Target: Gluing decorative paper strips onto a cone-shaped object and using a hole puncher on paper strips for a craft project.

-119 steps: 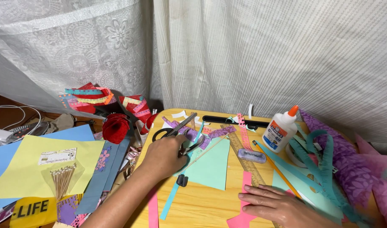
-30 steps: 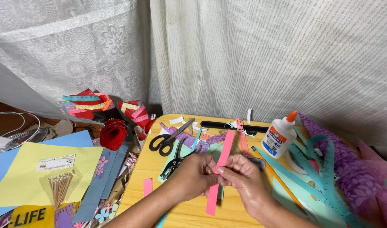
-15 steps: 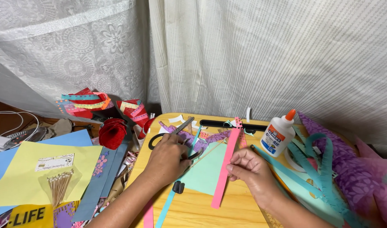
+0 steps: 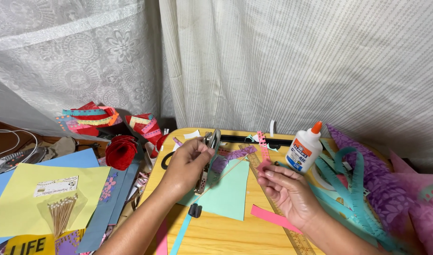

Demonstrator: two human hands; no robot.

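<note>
My left hand [image 4: 185, 165] grips a silver metal hand tool [image 4: 208, 158], like a hole punch, and holds it upright above the wooden table [image 4: 226, 236]. My right hand [image 4: 287, 191] pinches the lower end of a pink paper strip [image 4: 262, 147], which points away from me and has small holes near its far end. The tool and the strip are a short way apart. Between my hands a teal paper sheet [image 4: 233, 189] lies flat. A second pink strip [image 4: 273, 218] rests on the table under my right wrist.
A white glue bottle [image 4: 305, 147] with an orange cap stands at the right back. Teal fringed strips [image 4: 353, 182] and purple paper [image 4: 379, 177] lie right of it. A ruler [image 4: 294, 238], black scissors handles [image 4: 165, 160], a red paper rose [image 4: 121, 151] and yellow paper [image 4: 23, 203] lie about.
Both hands held the pink strip a second ago. My left hand then went to the table and has now lifted the metal tool. My right hand keeps the strip.
</note>
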